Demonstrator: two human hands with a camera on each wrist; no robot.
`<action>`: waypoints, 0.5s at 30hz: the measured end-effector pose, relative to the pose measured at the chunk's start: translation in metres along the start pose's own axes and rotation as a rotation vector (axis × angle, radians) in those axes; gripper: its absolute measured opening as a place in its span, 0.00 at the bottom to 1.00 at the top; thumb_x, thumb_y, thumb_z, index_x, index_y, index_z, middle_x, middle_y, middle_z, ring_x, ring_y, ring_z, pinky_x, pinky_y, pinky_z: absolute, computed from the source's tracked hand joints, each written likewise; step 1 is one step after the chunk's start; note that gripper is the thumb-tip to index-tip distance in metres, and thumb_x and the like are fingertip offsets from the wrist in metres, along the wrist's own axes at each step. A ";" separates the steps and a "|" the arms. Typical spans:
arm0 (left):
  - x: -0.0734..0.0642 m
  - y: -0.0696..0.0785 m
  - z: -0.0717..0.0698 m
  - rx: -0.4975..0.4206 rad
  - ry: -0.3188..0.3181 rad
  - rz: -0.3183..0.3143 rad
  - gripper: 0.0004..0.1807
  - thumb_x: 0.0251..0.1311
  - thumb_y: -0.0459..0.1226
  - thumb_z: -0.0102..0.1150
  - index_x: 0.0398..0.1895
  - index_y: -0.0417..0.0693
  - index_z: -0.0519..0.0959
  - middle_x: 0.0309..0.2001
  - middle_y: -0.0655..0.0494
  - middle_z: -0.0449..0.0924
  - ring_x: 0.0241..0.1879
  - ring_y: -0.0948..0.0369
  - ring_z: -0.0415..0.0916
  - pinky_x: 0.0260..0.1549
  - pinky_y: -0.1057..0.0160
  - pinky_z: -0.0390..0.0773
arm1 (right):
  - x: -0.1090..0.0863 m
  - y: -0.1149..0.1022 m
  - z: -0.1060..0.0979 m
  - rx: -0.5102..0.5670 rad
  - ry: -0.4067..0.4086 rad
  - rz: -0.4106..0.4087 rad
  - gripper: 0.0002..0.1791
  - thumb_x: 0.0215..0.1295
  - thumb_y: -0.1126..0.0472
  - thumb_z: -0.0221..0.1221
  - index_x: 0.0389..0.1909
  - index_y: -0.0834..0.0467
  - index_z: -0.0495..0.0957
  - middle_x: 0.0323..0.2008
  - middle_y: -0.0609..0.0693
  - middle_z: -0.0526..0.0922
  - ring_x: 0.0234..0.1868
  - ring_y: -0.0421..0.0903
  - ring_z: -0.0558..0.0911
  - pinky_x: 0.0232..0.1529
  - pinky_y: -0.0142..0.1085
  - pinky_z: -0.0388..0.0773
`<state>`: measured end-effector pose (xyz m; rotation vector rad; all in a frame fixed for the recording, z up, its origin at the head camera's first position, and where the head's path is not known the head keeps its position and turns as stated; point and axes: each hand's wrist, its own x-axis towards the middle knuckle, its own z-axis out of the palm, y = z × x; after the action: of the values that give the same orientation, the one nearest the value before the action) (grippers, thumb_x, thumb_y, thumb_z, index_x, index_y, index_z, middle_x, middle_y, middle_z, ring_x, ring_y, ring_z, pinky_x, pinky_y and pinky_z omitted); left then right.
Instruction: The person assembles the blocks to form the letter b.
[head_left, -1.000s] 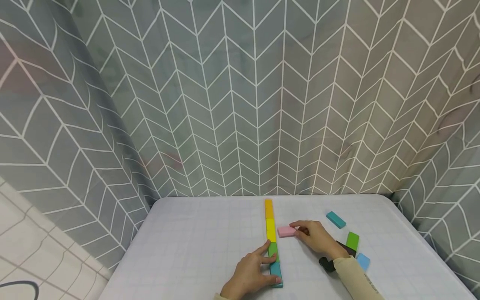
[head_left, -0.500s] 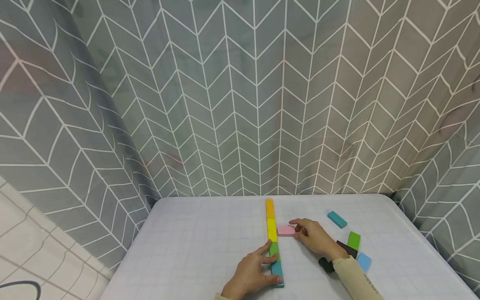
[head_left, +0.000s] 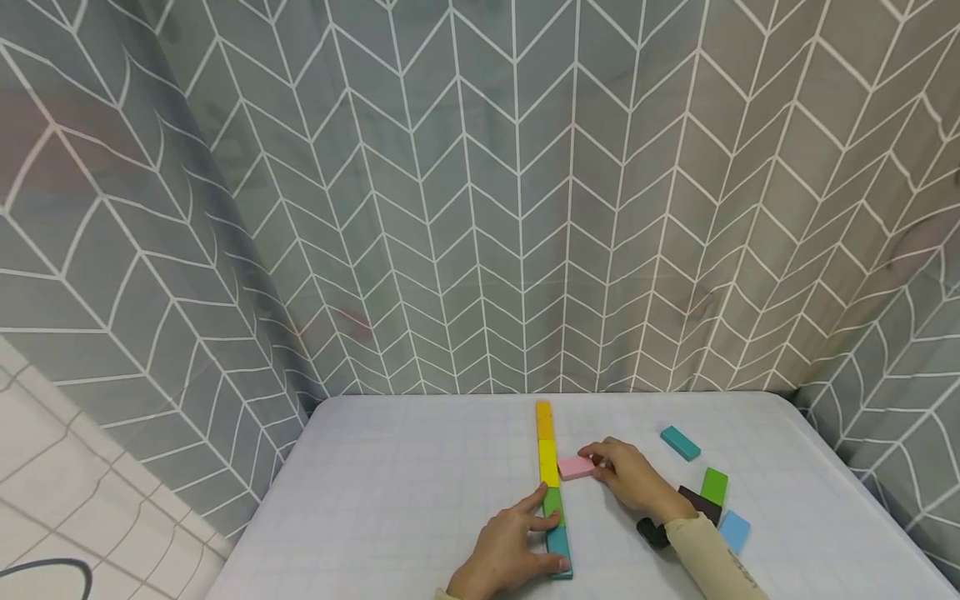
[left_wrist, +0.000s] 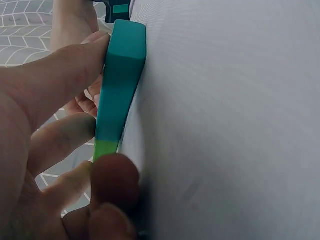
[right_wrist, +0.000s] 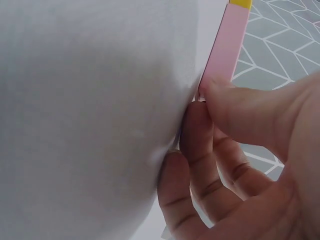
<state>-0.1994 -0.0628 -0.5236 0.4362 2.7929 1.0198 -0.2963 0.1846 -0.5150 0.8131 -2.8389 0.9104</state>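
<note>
An orange block (head_left: 543, 419), a yellow block (head_left: 548, 461), a green block (head_left: 551, 498) and a teal block (head_left: 558, 544) lie end to end in a straight row. My left hand (head_left: 506, 542) rests along the near part of it, thumb on the teal block and spread fingers at the green one. In the left wrist view the thumb touches the teal block's (left_wrist: 120, 85) upper face. My right hand (head_left: 630, 479) pinches the outer end of a pink block (head_left: 575, 468). Its other end is at the yellow block's right side; whether they touch I cannot tell.
Right of the row lie a loose teal block (head_left: 680, 443), a green block (head_left: 715, 485), a dark block (head_left: 701, 505) and a light blue block (head_left: 734, 531), the dark one partly behind my right forearm. A patterned curtain (head_left: 517, 250) hangs behind the white table (head_left: 375, 483).
The pink block has turned slightly and its left end is nearer the yellow block, with my right hand still on it. My left hand stays on the row. The head view has shifted slightly.
</note>
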 end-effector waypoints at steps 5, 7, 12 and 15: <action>0.000 0.000 0.001 -0.007 -0.002 -0.010 0.33 0.47 0.55 0.85 0.60 0.64 0.87 0.79 0.64 0.69 0.71 0.45 0.76 0.62 0.33 0.79 | 0.000 0.003 0.001 -0.007 -0.004 -0.003 0.17 0.70 0.70 0.66 0.58 0.57 0.85 0.42 0.46 0.85 0.37 0.35 0.75 0.40 0.32 0.78; 0.001 0.000 0.001 -0.010 -0.001 -0.011 0.33 0.47 0.55 0.85 0.60 0.64 0.87 0.79 0.65 0.69 0.72 0.45 0.76 0.62 0.33 0.79 | 0.000 0.004 0.001 -0.013 -0.006 -0.002 0.19 0.70 0.70 0.65 0.60 0.58 0.84 0.42 0.47 0.85 0.37 0.35 0.75 0.39 0.32 0.78; 0.001 0.000 0.001 -0.010 0.003 -0.007 0.34 0.46 0.54 0.85 0.60 0.64 0.87 0.79 0.64 0.69 0.72 0.45 0.75 0.62 0.32 0.79 | 0.000 0.004 0.002 -0.022 -0.007 -0.004 0.21 0.70 0.71 0.64 0.64 0.61 0.81 0.44 0.48 0.84 0.36 0.34 0.73 0.39 0.32 0.77; 0.000 -0.001 0.001 -0.006 0.006 -0.001 0.34 0.47 0.54 0.85 0.60 0.64 0.87 0.79 0.63 0.69 0.71 0.44 0.75 0.61 0.32 0.79 | 0.000 0.004 0.002 -0.022 -0.003 -0.013 0.22 0.71 0.71 0.64 0.64 0.62 0.80 0.44 0.48 0.84 0.36 0.33 0.72 0.39 0.31 0.77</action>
<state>-0.1997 -0.0627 -0.5251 0.4317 2.7946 1.0309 -0.2983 0.1863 -0.5186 0.8294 -2.8374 0.8763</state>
